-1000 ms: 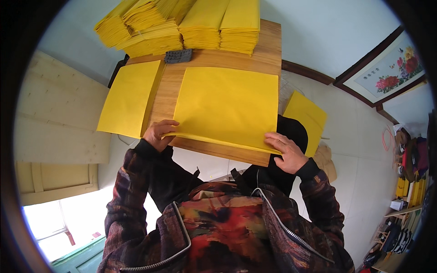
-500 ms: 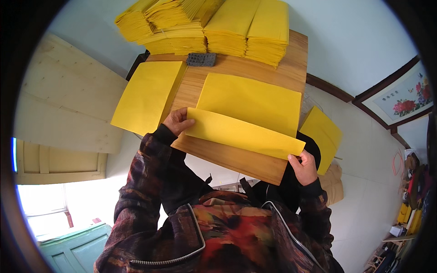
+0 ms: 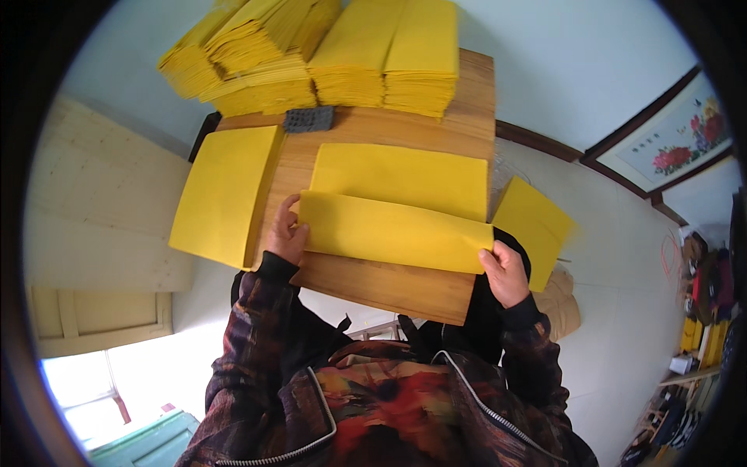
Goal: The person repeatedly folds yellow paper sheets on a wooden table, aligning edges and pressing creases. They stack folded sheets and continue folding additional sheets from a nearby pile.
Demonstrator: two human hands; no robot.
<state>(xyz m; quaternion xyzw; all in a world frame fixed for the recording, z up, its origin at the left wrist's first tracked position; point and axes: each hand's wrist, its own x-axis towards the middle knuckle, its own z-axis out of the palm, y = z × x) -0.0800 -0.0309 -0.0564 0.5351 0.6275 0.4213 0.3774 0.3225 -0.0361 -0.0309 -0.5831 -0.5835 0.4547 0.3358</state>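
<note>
A sheet of yellow paper [image 3: 393,237] lies before me on the wooden table, its near part turned up as a long flap. Behind the flap shows a flat yellow area [image 3: 401,177]; whether it is the same sheet or one beneath, I cannot tell. My left hand [image 3: 286,235] grips the flap's left end, thumb in front and fingers at the edge. At the right end, my right hand [image 3: 506,272] pinches the lower corner, its thumb on top of the paper. The fingers behind the paper are partly hidden.
A thick yellow paper stack [image 3: 222,194] sits at the table's left side. Tall piles of folded yellow paper [image 3: 420,54] fill the back, with a grey textured cloth [image 3: 309,119] before them. More yellow paper [image 3: 533,229] is beyond the table's right edge.
The whole view has shifted, so the table sits further left. The flap lies more level and looks broader. My left hand has slid down along its end; both hands keep hold.
</note>
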